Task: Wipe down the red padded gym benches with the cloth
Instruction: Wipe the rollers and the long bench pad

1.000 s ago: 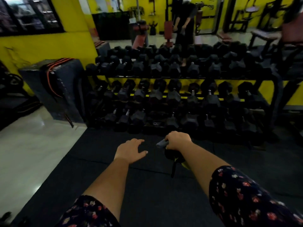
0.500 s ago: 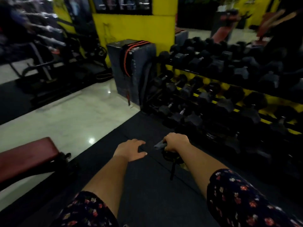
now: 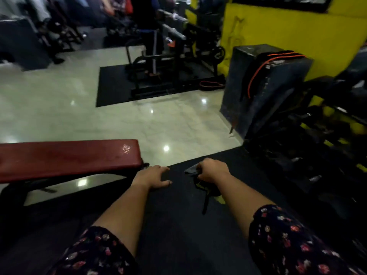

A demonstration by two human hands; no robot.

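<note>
— What has changed since a moment ago?

— Swinging left, the view has left the dumbbell rack (image 3: 325, 139) at the right edge, and the red padded bench (image 3: 67, 158) now fills the left side, far more of it showing than half a second ago. Both arms are held out in front as before.

— Where is the cloth?

— Right of the bench, bunched in the right hand (image 3: 212, 171), whose fingers are curled tight around it. A grey fold of the cloth (image 3: 191, 169) sticks out toward the bench, and a dark strip hangs below the fist.

— And the other hand?

— Just off the bench's near end, the left hand (image 3: 154, 176) hovers palm down, fingers loosely spread, holding nothing. Beyond the bench lies pale glossy floor (image 3: 139, 120).
</note>
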